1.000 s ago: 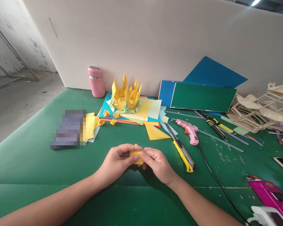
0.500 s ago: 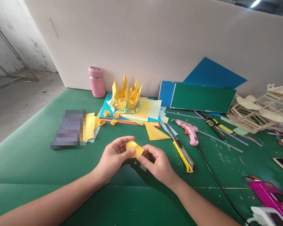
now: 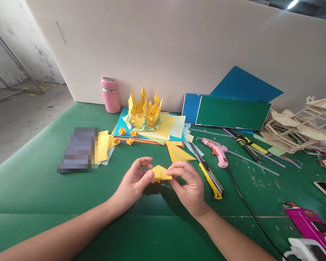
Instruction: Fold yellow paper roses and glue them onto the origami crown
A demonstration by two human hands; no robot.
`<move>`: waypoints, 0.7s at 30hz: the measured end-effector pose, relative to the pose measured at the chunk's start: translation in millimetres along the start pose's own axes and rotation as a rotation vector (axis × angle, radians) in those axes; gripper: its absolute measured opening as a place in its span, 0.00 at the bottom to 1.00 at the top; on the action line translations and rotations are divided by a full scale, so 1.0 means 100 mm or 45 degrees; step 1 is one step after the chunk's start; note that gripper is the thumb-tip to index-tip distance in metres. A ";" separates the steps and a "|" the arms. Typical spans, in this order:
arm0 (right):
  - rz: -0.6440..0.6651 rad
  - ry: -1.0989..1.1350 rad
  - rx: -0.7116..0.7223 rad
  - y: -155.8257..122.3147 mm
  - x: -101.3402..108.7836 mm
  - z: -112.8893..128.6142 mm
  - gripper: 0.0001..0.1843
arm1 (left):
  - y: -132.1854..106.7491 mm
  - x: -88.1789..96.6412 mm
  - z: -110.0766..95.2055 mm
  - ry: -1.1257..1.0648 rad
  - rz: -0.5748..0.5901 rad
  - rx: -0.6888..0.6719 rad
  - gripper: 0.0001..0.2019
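Note:
A small piece of folded yellow paper (image 3: 161, 173) is held above the green table, between both hands. My left hand (image 3: 137, 181) pinches its left end with thumb and fingers. At the opposite end, my right hand (image 3: 187, 184) grips the paper between thumb and fingertips. Beyond the hands stands a yellow folded-paper crown (image 3: 145, 112) with pale green paper leaves around its base. Several small yellow paper roses (image 3: 130, 141) lie in front of it. A yellow paper triangle (image 3: 178, 152) rests just past my right hand.
To the right lie a yellow utility knife (image 3: 210, 179), a pink glue gun (image 3: 216, 150) with a black cord, and a wooden stick model (image 3: 296, 127). A pink flask (image 3: 111, 96) stands at the back left. A blurred dark object (image 3: 78, 150) lies on the left beside yellow paper sheets (image 3: 102, 145).
The folded paper has turned and tipped flatter, shifting slightly right. My right hand has moved its fingers over the paper's right end.

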State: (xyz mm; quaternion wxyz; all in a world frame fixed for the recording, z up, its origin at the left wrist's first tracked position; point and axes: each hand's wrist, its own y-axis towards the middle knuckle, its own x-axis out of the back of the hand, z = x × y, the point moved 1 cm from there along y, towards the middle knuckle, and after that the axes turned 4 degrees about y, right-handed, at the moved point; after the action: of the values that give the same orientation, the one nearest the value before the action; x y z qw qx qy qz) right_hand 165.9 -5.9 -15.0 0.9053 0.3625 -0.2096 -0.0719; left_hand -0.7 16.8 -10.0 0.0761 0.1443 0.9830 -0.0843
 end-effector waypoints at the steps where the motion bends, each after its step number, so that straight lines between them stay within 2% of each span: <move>1: -0.007 -0.014 0.007 0.00 0.00 0.00 0.11 | -0.01 -0.01 -0.01 -0.049 0.031 0.041 0.26; 5: 0.057 -0.030 -0.031 0.00 -0.01 0.00 0.14 | 0.00 -0.04 -0.03 -0.172 0.127 0.177 0.21; 9: 0.117 -0.024 -0.058 0.01 -0.03 0.00 0.18 | 0.03 -0.02 -0.03 -0.032 -0.013 0.125 0.15; 14: 0.192 -0.007 -0.071 0.01 -0.03 0.01 0.14 | 0.03 0.00 -0.03 0.052 -0.140 0.160 0.16; 21: 0.201 -0.036 -0.116 0.00 -0.05 -0.01 0.08 | 0.02 -0.01 -0.03 0.035 -0.100 0.132 0.16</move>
State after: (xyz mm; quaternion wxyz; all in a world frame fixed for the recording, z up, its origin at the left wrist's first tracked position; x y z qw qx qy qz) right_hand 162.4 -3.8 -17.4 0.9206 0.3022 -0.2470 -0.0149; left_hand 0.2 19.1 -7.0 0.0517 0.1107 0.9831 -0.1361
